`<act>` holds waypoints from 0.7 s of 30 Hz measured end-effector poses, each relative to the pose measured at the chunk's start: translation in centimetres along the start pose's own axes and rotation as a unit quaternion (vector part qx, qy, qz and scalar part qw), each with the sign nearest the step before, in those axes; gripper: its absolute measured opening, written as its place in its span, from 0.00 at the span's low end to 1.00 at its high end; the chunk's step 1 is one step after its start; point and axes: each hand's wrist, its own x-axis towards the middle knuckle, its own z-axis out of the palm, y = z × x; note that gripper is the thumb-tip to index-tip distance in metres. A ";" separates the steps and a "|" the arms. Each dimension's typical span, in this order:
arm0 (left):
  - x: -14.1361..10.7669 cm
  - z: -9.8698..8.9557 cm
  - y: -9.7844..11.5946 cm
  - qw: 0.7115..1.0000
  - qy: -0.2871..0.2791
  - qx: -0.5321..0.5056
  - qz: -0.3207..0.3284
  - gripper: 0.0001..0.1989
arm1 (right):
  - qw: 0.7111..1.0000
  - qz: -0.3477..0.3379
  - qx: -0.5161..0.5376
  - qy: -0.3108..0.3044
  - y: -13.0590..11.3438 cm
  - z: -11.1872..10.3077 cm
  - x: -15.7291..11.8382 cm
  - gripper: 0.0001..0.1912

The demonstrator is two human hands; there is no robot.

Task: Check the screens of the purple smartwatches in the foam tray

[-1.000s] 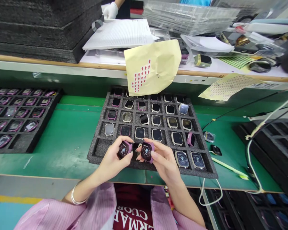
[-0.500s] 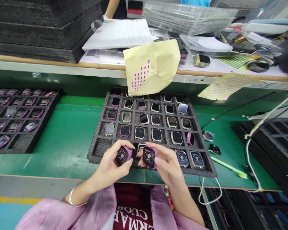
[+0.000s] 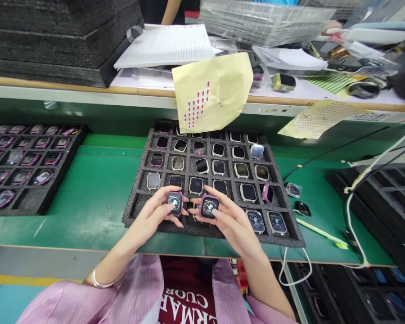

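Note:
My left hand (image 3: 157, 209) grips a purple smartwatch (image 3: 174, 201) whose screen is lit with a clock face, the thumb resting on the glass. In my right hand (image 3: 231, 220) is a second purple smartwatch (image 3: 209, 205), also lit with a dial, my thumb at its right edge. Both watches are held side by side, faces up, above the front row of a black foam tray (image 3: 130, 211). Smartwatches without straps, silver and purple, sit in the tray's square compartments. Under my hands part of the front row is hidden; a lit silver watch (image 3: 255, 222) shows at its right.
Another foam tray (image 3: 27, 204) of purple watches lies at left. A yellow sheet (image 3: 229, 94) hangs from the shelf over the tray's back. At right are a light green pen-like stick (image 3: 322, 233), a white cable (image 3: 349, 216) and stacked black trays (image 3: 364, 211).
Both watches have been turned flatter and more face-up, and raised slightly toward the tray. My left thumb has moved onto its watch's screen.

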 end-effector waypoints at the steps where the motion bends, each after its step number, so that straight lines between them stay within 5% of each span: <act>1: -0.1 -0.1 0.0 1.000 -0.005 -0.006 -0.003 0.18 | 1.000 -0.004 -0.003 0.000 0.0 0.0 0.0 0.25; 21: -0.3 0.3 -0.5 1.000 -0.013 0.017 -0.002 0.19 | 0.996 -0.050 -0.062 0.046 1.1 0.1 0.1 0.23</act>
